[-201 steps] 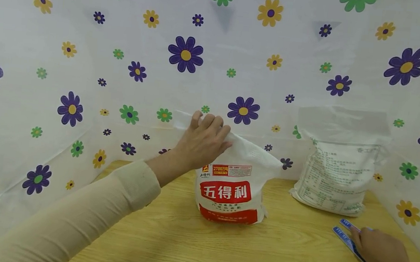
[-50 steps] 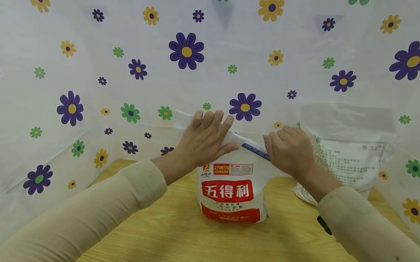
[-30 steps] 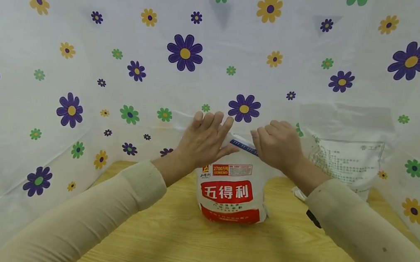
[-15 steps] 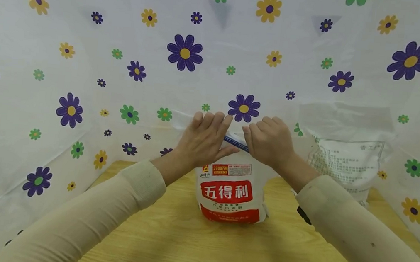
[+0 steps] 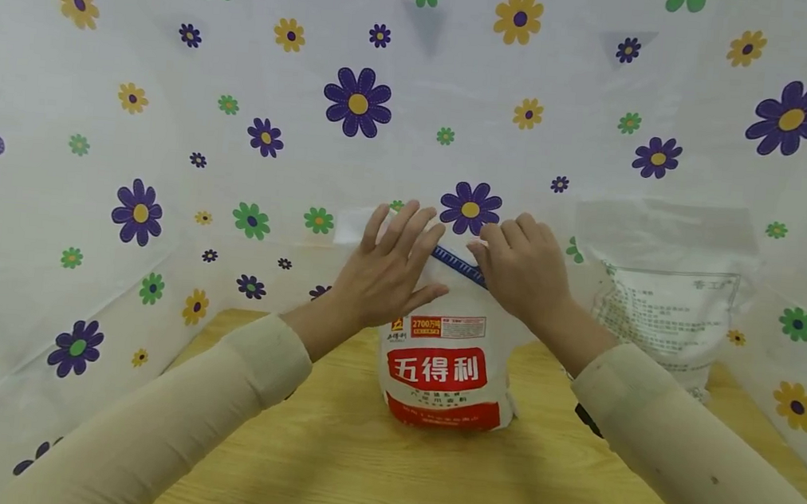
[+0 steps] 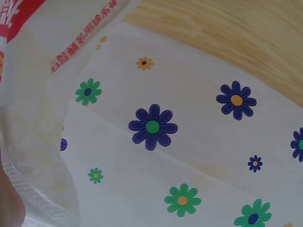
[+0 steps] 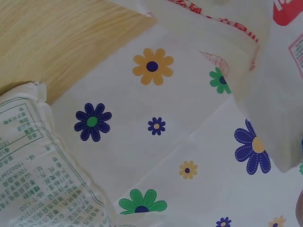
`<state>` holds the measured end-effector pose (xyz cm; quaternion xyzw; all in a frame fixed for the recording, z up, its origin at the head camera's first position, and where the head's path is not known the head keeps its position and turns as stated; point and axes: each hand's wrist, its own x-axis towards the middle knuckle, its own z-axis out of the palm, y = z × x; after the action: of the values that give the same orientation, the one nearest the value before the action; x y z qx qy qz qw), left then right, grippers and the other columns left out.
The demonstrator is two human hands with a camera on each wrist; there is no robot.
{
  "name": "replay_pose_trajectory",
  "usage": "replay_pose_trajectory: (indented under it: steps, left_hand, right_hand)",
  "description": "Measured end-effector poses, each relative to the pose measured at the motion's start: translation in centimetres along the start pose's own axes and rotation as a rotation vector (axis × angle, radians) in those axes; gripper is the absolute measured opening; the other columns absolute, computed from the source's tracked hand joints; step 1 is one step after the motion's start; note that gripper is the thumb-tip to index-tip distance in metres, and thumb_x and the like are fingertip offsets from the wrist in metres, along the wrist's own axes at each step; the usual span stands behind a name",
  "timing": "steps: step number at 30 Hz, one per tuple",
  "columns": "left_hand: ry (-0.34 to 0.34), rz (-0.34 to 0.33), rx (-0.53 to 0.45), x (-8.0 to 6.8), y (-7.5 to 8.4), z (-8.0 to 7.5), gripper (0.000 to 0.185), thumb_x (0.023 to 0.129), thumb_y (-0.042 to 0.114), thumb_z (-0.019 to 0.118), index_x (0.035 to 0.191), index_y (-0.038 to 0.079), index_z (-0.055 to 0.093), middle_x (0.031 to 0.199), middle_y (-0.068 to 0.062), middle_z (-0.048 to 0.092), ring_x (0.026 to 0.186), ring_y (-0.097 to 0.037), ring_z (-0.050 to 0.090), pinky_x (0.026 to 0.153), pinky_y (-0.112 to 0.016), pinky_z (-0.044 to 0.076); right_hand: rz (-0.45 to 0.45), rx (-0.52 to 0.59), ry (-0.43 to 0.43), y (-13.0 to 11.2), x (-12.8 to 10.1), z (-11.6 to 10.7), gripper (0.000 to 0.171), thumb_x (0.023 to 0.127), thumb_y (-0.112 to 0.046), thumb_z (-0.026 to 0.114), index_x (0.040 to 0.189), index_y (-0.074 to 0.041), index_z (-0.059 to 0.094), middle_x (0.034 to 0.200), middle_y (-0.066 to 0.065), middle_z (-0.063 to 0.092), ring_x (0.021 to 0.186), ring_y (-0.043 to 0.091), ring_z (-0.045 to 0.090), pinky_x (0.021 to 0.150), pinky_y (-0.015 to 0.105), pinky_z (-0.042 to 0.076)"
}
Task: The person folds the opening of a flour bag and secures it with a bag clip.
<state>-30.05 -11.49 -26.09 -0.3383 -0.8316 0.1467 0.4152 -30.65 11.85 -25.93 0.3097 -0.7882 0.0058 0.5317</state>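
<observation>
- The white flour bag (image 5: 437, 367) with the red label stands upright on the wood-grain table (image 5: 355, 472), its full-looking base slumped wide and its slack top gathered up between the hands.
- The left hand (image 5: 383, 278) lies over the left part of the bag's top, fingers mostly straight and a little spread, thumb out to the side; whether it pinches anything behind the plastic cannot be told.
- The right hand (image 5: 528, 267) is curled around one end of a blue bar (image 5: 458, 265) with pale markings, perhaps a bag clip, which slants across the neck, its higher end beside the left fingers.
- The bag's lower half should be heavy and shifting, as powder would be; the neck looks thin, limp and probably slippery, likely to crease or slide under a stiff bar.
- The best hold for steadying would be the flattened top film, pinched near both corners; for lifting, a palm under the base seems safer than the neck alone.
- The bar looks light and rigid, best gripped by its ends.
- A second bag (image 5: 672, 307), printed in green, stands to the right, before the flowered sheet (image 5: 277, 129).
</observation>
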Motion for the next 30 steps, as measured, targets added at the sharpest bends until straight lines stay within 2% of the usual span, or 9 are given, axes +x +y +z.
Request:
replay_pose_trajectory:
  steps: [4,8,12,18,25,30]
  left_hand:
    - [-0.063,-0.015,-0.018,-1.1,0.0,0.4,0.082,0.096,0.063,0.046,0.155,0.009,0.024,0.163,-0.017,0.018,0.152,-0.036,0.010,0.120,-0.057,0.005]
    - [-0.095,-0.045,-0.054,-1.9,0.1,0.9,0.083,0.097,0.062,0.044,0.157,0.009,0.023,0.167,-0.015,0.013,0.154,-0.033,0.006,0.121,-0.056,0.002]
    - [-0.079,-0.076,-0.099,-2.5,0.2,1.2,0.083,0.097,0.060,0.045,0.158,0.009,0.022,0.167,-0.013,0.014,0.155,-0.032,0.005,0.122,-0.056,0.003]
    - [-0.099,-0.126,-0.139,-3.4,0.5,1.5,0.082,0.098,0.058,0.043,0.158,0.006,0.021,0.167,-0.013,0.014,0.155,-0.032,0.007,0.121,-0.056,0.002]
    - [-0.068,-0.172,-0.200,-4.9,0.4,2.5,0.084,0.100,0.065,0.013,0.156,0.004,0.025,0.165,-0.014,0.022,0.154,-0.032,0.013,0.120,-0.058,0.003]
    - [-0.031,-0.220,-0.224,-6.1,0.1,2.9,0.084,0.100,0.064,0.011,0.155,0.003,0.028,0.165,-0.014,0.023,0.153,-0.032,0.016,0.120,-0.058,0.005]
  right_hand:
    - [0.006,0.022,0.001,0.1,-1.4,0.4,0.032,0.095,-0.023,0.067,0.116,0.001,0.063,0.101,0.017,0.070,0.087,0.031,0.062,0.070,0.039,0.053]
    - [0.025,0.042,-0.007,0.1,-2.7,0.7,0.033,0.096,-0.019,0.065,0.123,0.001,0.058,0.114,0.019,0.067,0.100,0.034,0.063,0.078,0.043,0.055]
    - [0.053,0.059,-0.020,0.1,-3.4,1.0,0.032,0.100,-0.019,0.058,0.127,-0.001,0.056,0.123,0.019,0.063,0.109,0.035,0.062,0.086,0.045,0.055]
    - [0.087,0.044,-0.066,0.3,-4.0,1.0,0.033,0.102,-0.020,0.055,0.131,-0.003,0.056,0.124,0.020,0.062,0.108,0.035,0.060,0.086,0.045,0.054]
    - [0.140,0.054,-0.148,0.7,-5.3,0.9,0.038,0.101,-0.023,0.053,0.132,-0.002,0.058,0.126,0.020,0.062,0.115,0.037,0.058,0.093,0.048,0.052]
    - [0.158,0.079,-0.128,0.8,-6.5,1.0,0.035,0.100,-0.024,0.053,0.122,0.002,0.061,0.122,0.021,0.063,0.112,0.038,0.059,0.086,0.048,0.052]
